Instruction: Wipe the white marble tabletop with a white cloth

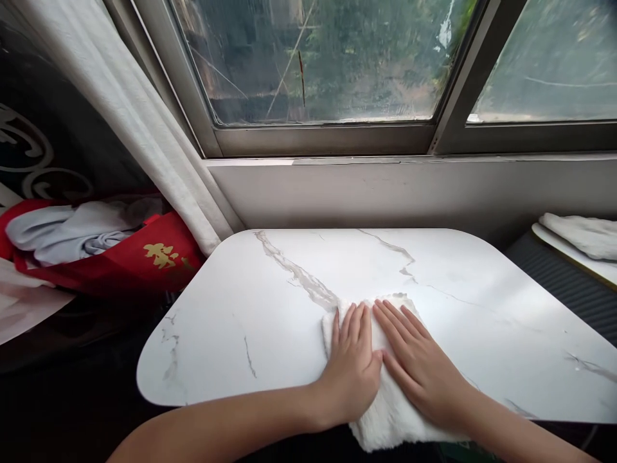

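A white fluffy cloth (393,421) lies on the near part of a white marble-patterned table (270,302), hanging a little over the front edge. My left hand (351,370) rests flat on the cloth, fingers stretched out and pointing away from me. My right hand (418,363) lies flat beside it on the same cloth, fingers spread and angled to the upper left. The two thumbs meet in the middle. Neither hand grips anything.
A window (318,64) and grey wall run behind the table. A white curtain (139,135) hangs at the left, above a red bag (144,257) with grey fabric in it. At the right, another white cloth (583,235) lies on a second tabletop.
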`<state>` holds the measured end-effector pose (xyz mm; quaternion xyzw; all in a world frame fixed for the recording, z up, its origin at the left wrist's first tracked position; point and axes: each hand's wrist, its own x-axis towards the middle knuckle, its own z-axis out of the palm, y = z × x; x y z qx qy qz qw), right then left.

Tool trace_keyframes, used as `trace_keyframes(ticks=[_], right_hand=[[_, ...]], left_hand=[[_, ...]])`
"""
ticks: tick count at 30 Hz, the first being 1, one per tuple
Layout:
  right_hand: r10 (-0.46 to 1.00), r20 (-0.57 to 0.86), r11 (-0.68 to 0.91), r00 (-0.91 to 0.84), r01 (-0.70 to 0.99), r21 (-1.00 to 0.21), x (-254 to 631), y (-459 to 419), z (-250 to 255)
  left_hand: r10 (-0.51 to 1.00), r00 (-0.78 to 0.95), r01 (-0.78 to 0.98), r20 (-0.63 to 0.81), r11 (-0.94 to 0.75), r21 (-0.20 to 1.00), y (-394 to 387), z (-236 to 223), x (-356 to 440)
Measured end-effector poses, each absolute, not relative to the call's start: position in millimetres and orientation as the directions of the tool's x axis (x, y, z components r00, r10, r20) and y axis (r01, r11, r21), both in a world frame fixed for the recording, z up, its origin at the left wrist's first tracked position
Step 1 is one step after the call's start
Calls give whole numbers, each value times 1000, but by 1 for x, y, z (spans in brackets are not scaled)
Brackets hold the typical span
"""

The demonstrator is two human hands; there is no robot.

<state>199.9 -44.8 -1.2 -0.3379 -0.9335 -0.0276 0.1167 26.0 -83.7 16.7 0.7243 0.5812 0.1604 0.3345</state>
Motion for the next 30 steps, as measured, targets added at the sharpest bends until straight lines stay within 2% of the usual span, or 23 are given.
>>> trace_keyframes(ticks=[7,14,21,30], right_hand=[[760,217,630,-613,776,-13,187,38,-15],[851,147,516,-504,855,-57,156,133,-2],[895,128,440,-428,893,-89,155,180,2],[920,148,383,-364,915,-130,162,165,1]], left_hand=[[988,144,824,50,-148,547,8,3,34],[974,59,881,219,-154,447,120,-4,24],[962,102,902,255,-197,384,184,-7,26],[958,157,902,241,-239,361,182,-6,34]])
